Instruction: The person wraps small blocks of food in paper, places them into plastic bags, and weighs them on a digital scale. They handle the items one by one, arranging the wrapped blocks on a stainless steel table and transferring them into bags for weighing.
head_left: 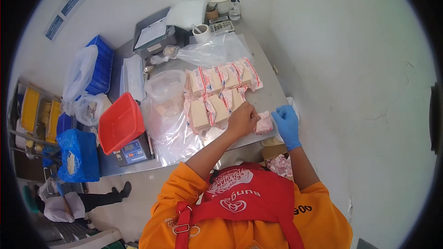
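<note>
So the thing that matters here is the small wrapped packet (263, 123), pinkish white with some red on it. It's at the near edge of the desk (270, 90), close to the near right corner, sitting right between the two hands. Can't tell whether it's resting on the metal or held slightly up.

The bare left hand (243, 119) is the closer one. Its fingers (254, 119) are curled up against the packet's left side, so from them the packet lies directly to the right. They look like they're touching the wrapping, but whether they've really got a grip on it, I can't say.

The right hand (287, 123), in a blue glove, is just beside the packet on the other side, around that near right corner. Its fingers bend in toward it, but I can't tell if they're open or pinching something.

Long axis? Tough call, tbh: the packet looks pretty squarish from up here.

Beyond the left hand, toward the middle of the desk, two rows of beige blocks (199, 113) stand in partly opened red-and-white wrappers (203, 79).
</note>
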